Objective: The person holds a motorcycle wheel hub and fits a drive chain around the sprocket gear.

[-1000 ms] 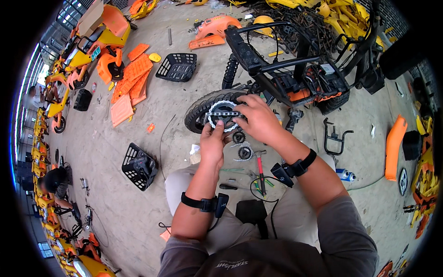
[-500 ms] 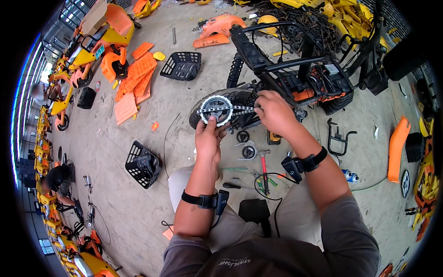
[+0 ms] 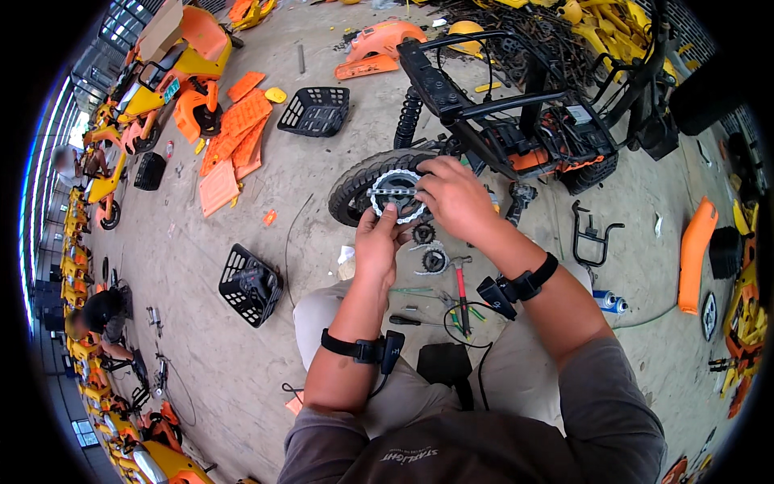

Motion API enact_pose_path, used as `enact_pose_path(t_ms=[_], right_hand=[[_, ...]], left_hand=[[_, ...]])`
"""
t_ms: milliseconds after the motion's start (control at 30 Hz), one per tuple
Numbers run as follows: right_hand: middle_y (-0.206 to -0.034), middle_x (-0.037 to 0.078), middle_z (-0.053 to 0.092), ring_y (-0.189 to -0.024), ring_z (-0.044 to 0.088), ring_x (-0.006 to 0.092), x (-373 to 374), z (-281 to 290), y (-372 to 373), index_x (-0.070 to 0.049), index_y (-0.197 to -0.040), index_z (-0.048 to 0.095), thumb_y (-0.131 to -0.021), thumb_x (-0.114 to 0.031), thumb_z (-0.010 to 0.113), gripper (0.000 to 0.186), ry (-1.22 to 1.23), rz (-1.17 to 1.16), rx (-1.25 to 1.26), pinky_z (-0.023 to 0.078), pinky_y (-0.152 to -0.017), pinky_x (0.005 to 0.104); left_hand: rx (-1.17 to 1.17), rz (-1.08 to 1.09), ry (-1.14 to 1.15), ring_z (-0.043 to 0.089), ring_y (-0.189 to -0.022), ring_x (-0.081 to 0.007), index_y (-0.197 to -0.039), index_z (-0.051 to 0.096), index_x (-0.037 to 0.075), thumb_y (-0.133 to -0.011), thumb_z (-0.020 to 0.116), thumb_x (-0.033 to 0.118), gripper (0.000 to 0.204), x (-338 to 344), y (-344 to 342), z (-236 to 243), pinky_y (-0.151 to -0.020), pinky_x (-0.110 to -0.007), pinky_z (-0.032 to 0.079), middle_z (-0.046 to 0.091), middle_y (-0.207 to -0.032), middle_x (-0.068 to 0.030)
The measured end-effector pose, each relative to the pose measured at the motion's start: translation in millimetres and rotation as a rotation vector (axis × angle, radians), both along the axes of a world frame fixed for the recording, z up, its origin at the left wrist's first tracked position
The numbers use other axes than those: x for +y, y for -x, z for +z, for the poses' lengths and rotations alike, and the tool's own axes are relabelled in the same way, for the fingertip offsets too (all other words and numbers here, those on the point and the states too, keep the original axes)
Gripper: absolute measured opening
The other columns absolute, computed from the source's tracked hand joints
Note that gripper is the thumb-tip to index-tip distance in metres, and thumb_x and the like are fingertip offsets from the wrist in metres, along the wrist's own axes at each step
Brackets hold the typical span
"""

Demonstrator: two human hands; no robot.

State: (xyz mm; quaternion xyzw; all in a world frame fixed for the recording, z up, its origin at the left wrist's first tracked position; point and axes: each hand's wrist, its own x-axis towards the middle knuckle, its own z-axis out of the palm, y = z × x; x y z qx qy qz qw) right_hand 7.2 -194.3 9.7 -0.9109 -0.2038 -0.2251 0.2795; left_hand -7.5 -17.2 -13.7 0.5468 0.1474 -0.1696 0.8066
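In front of the black rear tyre [image 3: 345, 187] of a stripped scooter, my left hand [image 3: 376, 246] grips a round toothed sprocket [image 3: 409, 211] by its lower edge, thumb on its face. The sprocket's rim looks silvery, as if a chain runs round it. Across the face lies a straight strand of chain [image 3: 389, 193]. My right hand [image 3: 455, 194] is closed at the strand's right end, fingertips at the sprocket's right edge. Below lie a small dark gear [image 3: 423, 234] and another gear [image 3: 434, 260] with chain beside it.
The scooter frame [image 3: 484, 109] stands just beyond. Between my knees lie a red-handled hammer [image 3: 461, 294], a screwdriver [image 3: 405, 320] and pliers. A black basket [image 3: 250, 286] with a dark tool sits left; another basket [image 3: 314, 111] is farther off. Spray cans [image 3: 610, 302] lie right. Someone crouches [image 3: 105, 315] far left.
The sprocket and my left hand have shifted right. My right hand has come in closer to it, so the chain stretch between my hands is shorter.
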Motion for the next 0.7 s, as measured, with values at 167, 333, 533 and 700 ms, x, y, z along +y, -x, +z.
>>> enact_pose_path(t_ms=[167, 333, 533, 700], right_hand=[[-0.111, 0.011, 0.063, -0.109, 0.056, 0.0318, -13, 6, -2, -0.002, -0.089, 0.066, -0.081, -0.009, 0.067, 0.011, -0.015, -0.071, 0.015, 0.046, -0.092, 0.0412], [-0.111, 0.012, 0.063, -0.106, 0.057, 0.0331, -20, 5, -2, -0.001, -0.091, 0.066, -0.081, -0.011, 0.068, 0.014, -0.002, -0.093, 0.129, 0.047, -0.09, 0.0413], [-0.11, 0.011, 0.062, -0.107, 0.056, 0.0329, -6, 7, 1, -0.004, -0.093, 0.067, -0.079, -0.017, 0.071, 0.02, -0.122, -0.048, 0.076, 0.046, -0.092, 0.0413], [-0.111, 0.01, 0.062, -0.109, 0.055, 0.0307, 3, -1, 1, -0.004, -0.093, 0.067, -0.079, -0.015, 0.07, 0.018, -0.013, 0.01, 0.043, 0.046, -0.091, 0.0415]], left_hand=[[0.005, 0.081, 0.018, 0.068, -0.094, -0.0227, -0.115, 0.054, 0.01, -0.098, 0.057, 0.024, 0.023, 7, -7, 4, -0.072, -0.027, 0.045, 0.068, -0.107, -0.0058], [-0.083, 0.101, -0.031, 0.069, -0.094, -0.0213, -0.115, 0.054, 0.01, -0.099, 0.057, 0.025, 0.022, 11, -10, 7, -0.071, -0.027, 0.046, 0.068, -0.107, -0.0053], [-0.046, 0.044, -0.031, 0.068, -0.092, -0.0185, -0.115, 0.054, 0.011, -0.098, 0.057, 0.026, 0.022, 2, -3, 0, -0.07, -0.026, 0.046, 0.068, -0.106, -0.004], [-0.059, 0.011, -0.059, 0.068, -0.09, -0.0185, -0.115, 0.055, 0.011, -0.098, 0.058, 0.026, 0.023, -2, 0, -3, -0.07, -0.027, 0.046, 0.068, -0.105, -0.0032]])
